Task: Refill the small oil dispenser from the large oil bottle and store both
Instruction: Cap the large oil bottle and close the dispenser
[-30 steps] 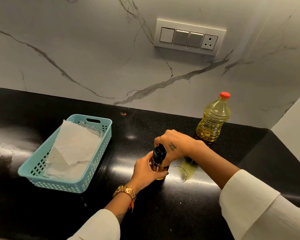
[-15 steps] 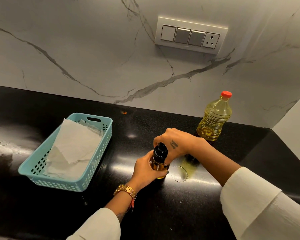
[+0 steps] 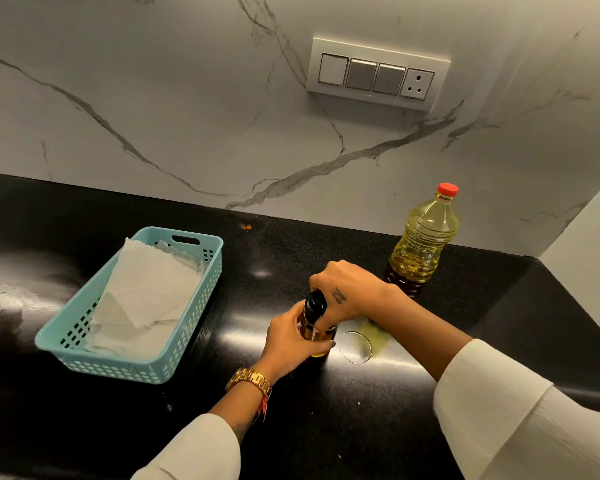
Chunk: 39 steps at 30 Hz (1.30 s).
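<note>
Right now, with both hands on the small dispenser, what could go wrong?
The right hand grips the black cap of the small dispenser; if the left hand loosens, it may tip. The wet ring beside it suggests slippery oil. The large oil bottle stands behind the right forearm, so an elbow could knock it.

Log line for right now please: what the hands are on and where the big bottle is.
left hand grips dispenser body | right hand grips its black cap | large oil bottle capped, upright, apart
</note>
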Tool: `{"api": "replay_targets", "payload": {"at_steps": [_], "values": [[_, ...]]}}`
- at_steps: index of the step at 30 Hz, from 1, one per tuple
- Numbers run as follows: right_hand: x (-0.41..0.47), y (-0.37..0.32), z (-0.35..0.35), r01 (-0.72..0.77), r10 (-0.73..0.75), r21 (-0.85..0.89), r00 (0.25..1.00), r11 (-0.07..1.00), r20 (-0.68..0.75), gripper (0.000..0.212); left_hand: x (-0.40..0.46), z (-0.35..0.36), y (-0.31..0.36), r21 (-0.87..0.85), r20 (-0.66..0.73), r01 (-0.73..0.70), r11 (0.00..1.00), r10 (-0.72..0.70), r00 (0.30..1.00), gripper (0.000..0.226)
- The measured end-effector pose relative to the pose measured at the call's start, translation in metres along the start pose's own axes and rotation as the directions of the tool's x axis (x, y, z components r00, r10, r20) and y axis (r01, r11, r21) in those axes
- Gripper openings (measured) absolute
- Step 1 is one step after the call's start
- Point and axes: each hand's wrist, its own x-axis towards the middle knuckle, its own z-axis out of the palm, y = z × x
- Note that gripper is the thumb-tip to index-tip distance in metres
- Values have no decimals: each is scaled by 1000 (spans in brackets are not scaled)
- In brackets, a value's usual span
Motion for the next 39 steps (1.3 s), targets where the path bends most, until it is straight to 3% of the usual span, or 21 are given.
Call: {"api": "replay_targets", "payload": {"at_steps": [3, 6, 10, 20, 24, 27, 39], "values": [[3, -2, 2, -68, 68, 28, 998, 997, -8, 62, -1, -1, 3, 6, 6, -2, 1000, 2, 1000, 55], [3, 4, 0, -24, 16, 134, 998, 991, 60, 68, -1, -1, 4, -5, 11, 6, 1000, -6, 1000, 56], [2, 6, 0, 14, -21, 132, 998, 991, 56, 58, -1, -1, 3, 3, -1, 4, 1000, -4, 1000, 60], [4, -8, 5, -181, 184, 177, 983, 967, -3, 58, -2, 0, 5, -13, -5, 11, 1000, -12, 1000, 53], [-1, 8, 2, -9, 6, 147, 1000, 989, 26, 78, -1, 0, 4, -27, -7, 18, 999, -18, 1000, 56], [-2, 13, 2, 136, -136, 71, 991, 988, -10, 61, -2, 1, 4, -10, -8, 11, 1000, -11, 1000, 59], [1, 3, 13, -19, 35, 153, 994, 988, -108, 59, -4, 3, 6, -9, -38, 32, 999, -33, 999, 59]]}}
